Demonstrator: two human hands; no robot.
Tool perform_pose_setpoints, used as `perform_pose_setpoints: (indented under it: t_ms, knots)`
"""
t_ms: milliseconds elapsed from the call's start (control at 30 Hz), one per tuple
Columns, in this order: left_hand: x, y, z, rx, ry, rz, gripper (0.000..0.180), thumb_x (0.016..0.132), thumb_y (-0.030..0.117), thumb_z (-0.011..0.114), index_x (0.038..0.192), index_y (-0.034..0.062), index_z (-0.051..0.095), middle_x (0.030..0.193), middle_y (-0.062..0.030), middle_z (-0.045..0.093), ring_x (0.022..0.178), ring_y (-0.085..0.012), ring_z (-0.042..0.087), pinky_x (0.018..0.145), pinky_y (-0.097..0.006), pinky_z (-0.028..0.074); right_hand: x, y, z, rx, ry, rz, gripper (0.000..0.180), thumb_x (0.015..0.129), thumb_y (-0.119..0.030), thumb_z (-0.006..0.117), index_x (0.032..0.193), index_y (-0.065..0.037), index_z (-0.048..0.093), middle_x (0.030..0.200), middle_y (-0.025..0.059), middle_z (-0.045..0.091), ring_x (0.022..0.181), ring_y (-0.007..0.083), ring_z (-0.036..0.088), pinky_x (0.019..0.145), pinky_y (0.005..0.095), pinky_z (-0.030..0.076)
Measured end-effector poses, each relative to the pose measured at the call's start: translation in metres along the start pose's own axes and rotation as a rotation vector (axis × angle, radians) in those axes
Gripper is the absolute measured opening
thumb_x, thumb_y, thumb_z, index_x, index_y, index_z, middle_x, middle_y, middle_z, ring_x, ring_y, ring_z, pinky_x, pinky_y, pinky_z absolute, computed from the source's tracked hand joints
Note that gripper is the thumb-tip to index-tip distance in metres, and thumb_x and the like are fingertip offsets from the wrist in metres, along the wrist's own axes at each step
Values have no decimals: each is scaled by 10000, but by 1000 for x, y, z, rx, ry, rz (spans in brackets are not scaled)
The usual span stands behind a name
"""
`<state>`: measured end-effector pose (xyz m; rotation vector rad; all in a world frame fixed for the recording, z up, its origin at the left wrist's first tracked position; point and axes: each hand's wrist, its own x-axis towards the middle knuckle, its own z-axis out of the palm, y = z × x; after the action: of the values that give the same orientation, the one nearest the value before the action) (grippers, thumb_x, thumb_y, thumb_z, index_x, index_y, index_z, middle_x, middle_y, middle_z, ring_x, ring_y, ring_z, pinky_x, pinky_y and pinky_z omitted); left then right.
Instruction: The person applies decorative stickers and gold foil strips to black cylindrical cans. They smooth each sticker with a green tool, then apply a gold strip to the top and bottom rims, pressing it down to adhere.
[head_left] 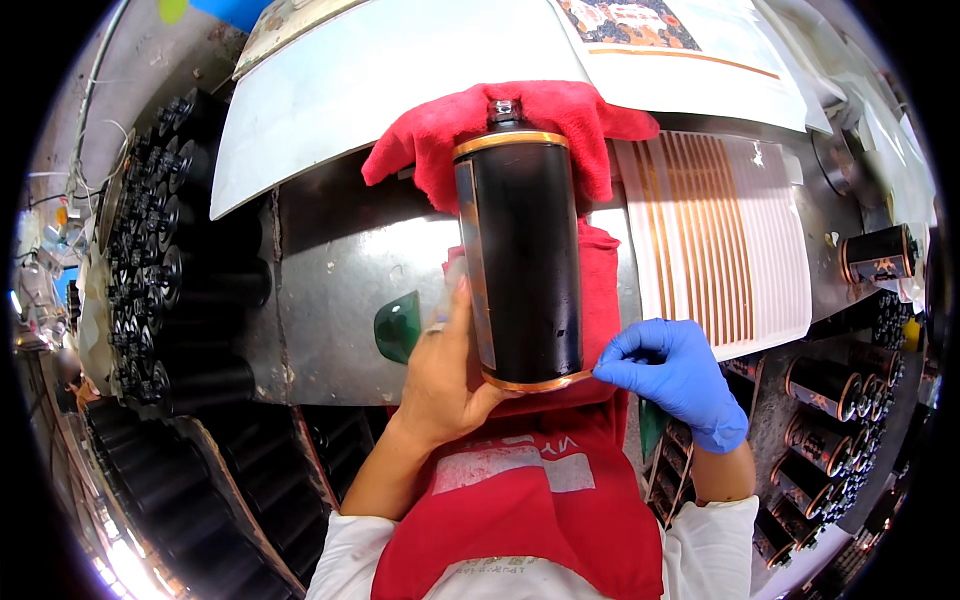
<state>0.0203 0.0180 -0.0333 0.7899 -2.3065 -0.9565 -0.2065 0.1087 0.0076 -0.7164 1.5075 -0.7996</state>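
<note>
- Left hand [440, 375], bare, wraps the bottle's [520, 255] lower left side, holding it steady.
- Right hand [675, 370], in a blue glove, pinches the copper band at the bottle's bottom rim.
- Bottle is black, lying on a red cloth [545, 120] mid-desk [330, 270], cap pointing away.
- Sheet of copper strips [715, 245] just right of it.
- More black bottles [170, 250] stacked off the desk's left edge.

The black bottle [520, 260] hides the left hand's [445, 370] fingertips.

A glossy black bottle [522, 260] with coppery bands is laid on soft red cloth [445, 135] over scuffed, seemingly metal bench [330, 290].
</note>
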Motion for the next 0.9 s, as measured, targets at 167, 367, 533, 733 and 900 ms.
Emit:
perform_pose_setpoints:
  t_ms: [167,367,533,733,900]
  knots:
    - [19,34,-2,306,64,168,814,756,299,700,1359,-61,288,1342,-246,390,1245,-447,347,999,-544,274,-9,-5,-8,-48,-44,-64,144,756,-102,714,845,6,680,703,14,628,612,40,551,561,183,455]
    - [23,24,10,176,75,198,805,644,300,776,1288,-39,431,1362,-366,260,1258,-509,289,1025,-550,250,1,-3,-1,-6,-38,27,143,765,-112,707,844,5,681,676,7,615,593,34,531,547,183,441]
    - [-6,-5,16,-17,32,17,1073,644,382,783,1391,-71,159,1370,-404,186,1243,-543,289,995,-451,343,4,-4,12,30,-57,-6,153,772,-129,707,835,7,678,673,3,610,588,31,525,551,181,447]
    - [-3,-2,7,-97,23,28,1094,662,412,772,1405,-64,125,1381,-346,251,1249,-516,310,1000,-468,329,0,-8,15,26,-24,-24,151,773,-125,706,844,5,676,684,6,614,592,30,528,557,176,449]
    - [13,26,7,249,24,141,920,632,419,781,1340,-6,376,1355,-295,342,1306,-450,254,1034,-572,157,-5,-9,14,36,-20,-36,152,774,-125,705,839,7,669,692,5,612,596,28,528,553,175,447]
